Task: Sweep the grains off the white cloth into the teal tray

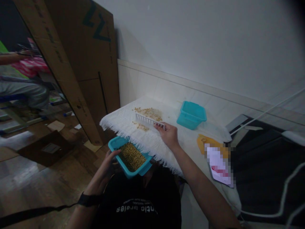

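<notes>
My left hand [107,163] grips a teal plastic tray [114,143] below the table's near edge; the tray holds many yellowish beans [132,156]. My right hand [168,133] rests on the white fringed cloth [133,136] and holds one end of a white comb-like strip [149,120]. The strip lies across scattered beans [148,112] on the cloth, with a small clump on its near side. A black band circles my left wrist.
A second teal tray [191,114] stands farther back on the cloth. A yellow tag [205,142] and a blurred card [220,166] lie to the right. Large cardboard sheets [78,57] lean on the wall at left. White cables [267,111] cross dark equipment at right.
</notes>
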Demonstrator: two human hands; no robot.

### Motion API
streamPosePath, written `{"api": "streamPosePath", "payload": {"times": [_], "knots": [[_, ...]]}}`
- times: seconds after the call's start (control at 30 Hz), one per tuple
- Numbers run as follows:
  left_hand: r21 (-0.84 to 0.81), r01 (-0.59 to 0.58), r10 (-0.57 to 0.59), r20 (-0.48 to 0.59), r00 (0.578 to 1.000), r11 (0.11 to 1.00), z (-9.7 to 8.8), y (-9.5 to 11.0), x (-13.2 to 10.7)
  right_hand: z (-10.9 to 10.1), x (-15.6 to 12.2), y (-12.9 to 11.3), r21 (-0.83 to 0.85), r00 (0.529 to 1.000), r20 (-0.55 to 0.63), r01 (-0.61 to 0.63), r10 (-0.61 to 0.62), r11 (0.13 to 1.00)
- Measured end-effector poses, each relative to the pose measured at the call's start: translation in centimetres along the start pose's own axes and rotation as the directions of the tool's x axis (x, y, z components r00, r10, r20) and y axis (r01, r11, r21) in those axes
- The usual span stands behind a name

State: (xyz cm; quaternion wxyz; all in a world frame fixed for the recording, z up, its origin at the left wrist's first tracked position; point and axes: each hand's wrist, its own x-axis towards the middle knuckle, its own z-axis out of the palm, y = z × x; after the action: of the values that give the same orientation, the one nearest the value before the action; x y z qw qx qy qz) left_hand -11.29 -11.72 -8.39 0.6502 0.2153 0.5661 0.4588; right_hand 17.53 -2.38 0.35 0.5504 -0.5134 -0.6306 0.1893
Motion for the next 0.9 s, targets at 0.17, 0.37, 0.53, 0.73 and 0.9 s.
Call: {"api": "streamPosePath", "payload": {"times": [0.17, 0.37, 0.53, 0.73, 0.9], "knots": [[0.040, -0.025, 0.026, -0.018, 1.000, 0.999, 0.7, 0.2, -0.8, -0.4, 0.0, -0.1, 0.049, 1.000, -0.005, 0.007, -0.006, 0.999], [0.030, -0.037, 0.037, -0.008, 0.999, 0.999, 1.0, 0.4, -1.4, -1.9, 1.2, 0.3, 0.081, 0.999, 0.006, -0.039, 0.039, 0.996], [0.054, -0.049, 0.049, 0.013, 0.999, 0.997, 0.9, 0.3, -1.4, -3.9, 2.7, 1.6, 0.112, 0.993, 0.033, -0.113, 0.110, 0.987], [0.075, -0.060, 0.061, -0.008, 0.998, 0.995, 1.1, -0.2, -1.1, -4.1, 3.1, 2.5, 0.128, 0.988, 0.021, -0.154, 0.153, 0.980], [0.038, -0.074, 0.073, 0.022, 0.997, 0.997, 1.4, -0.3, -1.5, -4.0, 3.0, 2.3, 0.105, 0.986, 0.069, -0.156, 0.149, 0.982]]}}
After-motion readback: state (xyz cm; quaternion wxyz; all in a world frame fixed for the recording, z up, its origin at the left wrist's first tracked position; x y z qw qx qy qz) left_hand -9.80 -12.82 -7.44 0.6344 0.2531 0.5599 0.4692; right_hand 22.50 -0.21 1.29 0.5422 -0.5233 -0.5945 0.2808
